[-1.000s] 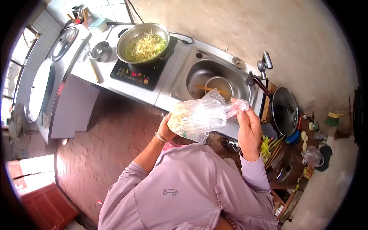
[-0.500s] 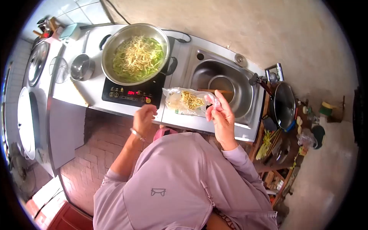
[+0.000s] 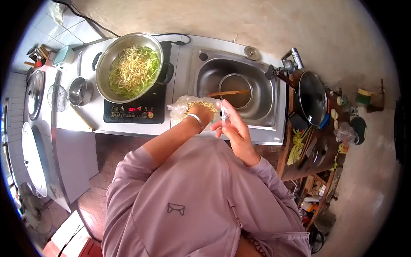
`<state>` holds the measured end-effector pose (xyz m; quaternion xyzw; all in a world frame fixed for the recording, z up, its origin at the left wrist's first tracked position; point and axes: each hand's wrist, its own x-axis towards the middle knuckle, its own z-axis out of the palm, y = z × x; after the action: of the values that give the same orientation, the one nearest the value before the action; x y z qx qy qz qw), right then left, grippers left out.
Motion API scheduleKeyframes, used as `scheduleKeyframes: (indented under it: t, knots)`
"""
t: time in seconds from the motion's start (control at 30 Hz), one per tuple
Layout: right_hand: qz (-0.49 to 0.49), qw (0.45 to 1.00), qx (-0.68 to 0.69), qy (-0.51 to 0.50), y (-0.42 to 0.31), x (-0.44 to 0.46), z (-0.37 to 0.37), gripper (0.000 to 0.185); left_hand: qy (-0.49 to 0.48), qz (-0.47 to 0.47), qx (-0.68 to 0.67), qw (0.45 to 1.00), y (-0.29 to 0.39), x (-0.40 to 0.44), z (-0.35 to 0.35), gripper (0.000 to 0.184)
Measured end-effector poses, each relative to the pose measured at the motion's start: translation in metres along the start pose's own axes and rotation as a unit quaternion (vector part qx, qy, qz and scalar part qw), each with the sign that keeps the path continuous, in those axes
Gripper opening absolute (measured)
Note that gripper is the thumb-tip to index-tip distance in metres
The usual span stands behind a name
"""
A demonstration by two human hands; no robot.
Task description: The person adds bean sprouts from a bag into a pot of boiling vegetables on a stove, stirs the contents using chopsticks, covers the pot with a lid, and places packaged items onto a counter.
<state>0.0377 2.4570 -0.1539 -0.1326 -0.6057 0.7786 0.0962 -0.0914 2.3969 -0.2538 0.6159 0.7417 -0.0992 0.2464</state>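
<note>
A clear plastic bag [image 3: 176,108] lies at the counter's front edge, between the cooker and the sink. Inside it are thin yellowish strands that look like bean sprouts [image 3: 192,106]. My left hand [image 3: 204,113], with a bracelet at the wrist, reaches down into the bag onto the sprouts; its fingers are hidden. At the bag's right end, my right hand [image 3: 236,130] pinches the plastic, with some fingers stretched out. A large steel pot [image 3: 101,70] on the induction cooker [image 3: 160,109] holds green strips topped by a heap of similar pale strands.
The steel sink [image 3: 267,100] holds a round bowl or strainer [image 3: 235,100] with wooden chopsticks [image 3: 227,93] across it. A small saucepan [image 3: 80,91] and a wire skimmer [image 3: 57,97] lie left of the pot. A dark wok [image 3: 311,98] stands at the right.
My left hand has moved right, from in front of the cooker into the bag. My right hand still pinches the bag's end. The view has shifted slightly.
</note>
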Motion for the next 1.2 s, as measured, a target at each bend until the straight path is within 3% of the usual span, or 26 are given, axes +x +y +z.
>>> scheduleKeyframes:
  t: [0.1, 0.13, 0.17, 0.23, 0.33, 0.47, 0.6, 0.67, 0.7, 0.77, 0.8, 0.83, 0.9, 1.03, 1.1, 1.13, 1.2]
  knots:
    - [0.016, 1.0, -0.013, -0.014, -0.007, -0.002, 0.003, 0.06, -0.017, 0.021, 0.01, 1.0, 0.003, 0.027, 0.008, 0.025]
    - [0.013, 1.0, -0.012, -0.015, -0.006, -0.002, 0.0, 0.059, -0.008, -0.006, -0.01, 1.0, -0.012, 0.047, 0.044, 0.026]
    - [0.012, 1.0, -0.011, -0.011, -0.005, -0.003, -0.004, 0.059, 0.035, -0.079, -0.14, 0.986, -0.021, 0.042, 0.048, 0.027]
    - [0.015, 1.0, 0.012, 0.012, -0.002, -0.004, -0.012, 0.058, 0.145, -0.052, -0.122, 0.98, -0.043, 0.045, 0.093, 0.025]
    - [0.016, 0.999, 0.028, 0.016, -0.002, -0.003, -0.012, 0.057, 0.204, -0.047, -0.079, 0.975, -0.049, 0.02, 0.068, 0.024]
    - [0.015, 1.0, 0.021, 0.008, 0.002, -0.002, -0.015, 0.052, 0.172, -0.005, -0.173, 0.97, -0.049, 0.001, 0.042, 0.026]
    - [0.023, 0.999, 0.027, -0.001, 0.002, 0.001, -0.018, 0.053, 0.189, 0.03, -0.179, 0.965, -0.063, -0.021, 0.072, 0.025]
    - [0.021, 0.999, 0.031, -0.007, 0.001, 0.002, -0.016, 0.053, 0.038, 0.069, 0.081, 0.994, -0.069, -0.048, 0.085, 0.022]
    - [0.02, 0.999, 0.032, -0.016, 0.001, 0.002, -0.015, 0.052, 0.036, 0.07, 0.081, 0.994, -0.064, -0.053, 0.071, 0.022]
    - [0.023, 0.999, 0.028, -0.025, 0.0, 0.004, -0.014, 0.052, -0.16, 0.02, 0.107, 0.981, -0.044, -0.062, 0.021, 0.02]
    - [0.025, 0.999, 0.022, -0.035, -0.001, 0.005, -0.013, 0.052, -0.175, -0.027, 0.075, 0.981, -0.034, -0.055, 0.013, 0.019]
    - [0.027, 0.999, 0.023, -0.037, -0.001, 0.006, -0.012, 0.052, -0.165, -0.054, 0.065, 0.983, -0.02, -0.051, -0.005, 0.018]
    - [0.033, 0.998, 0.017, -0.046, -0.002, 0.007, -0.01, 0.051, -0.108, -0.002, 0.029, 0.994, -0.009, -0.029, -0.001, 0.016]
    - [0.04, 0.998, 0.004, -0.045, -0.004, 0.009, -0.008, 0.051, 0.005, -0.007, -0.028, 1.0, -0.015, 0.024, 0.056, 0.018]
    - [0.031, 0.999, 0.019, -0.032, -0.004, 0.009, -0.01, 0.051, 0.07, -0.14, -0.114, 0.981, -0.029, 0.029, 0.083, 0.022]
    - [0.032, 0.999, 0.019, -0.028, -0.003, 0.008, -0.012, 0.051, 0.123, -0.176, -0.247, 0.945, -0.035, 0.03, 0.092, 0.029]
    - [0.033, 0.999, 0.027, -0.016, 0.002, 0.006, -0.015, 0.052, 0.087, -0.178, -0.237, 0.951, -0.035, 0.021, 0.092, 0.034]
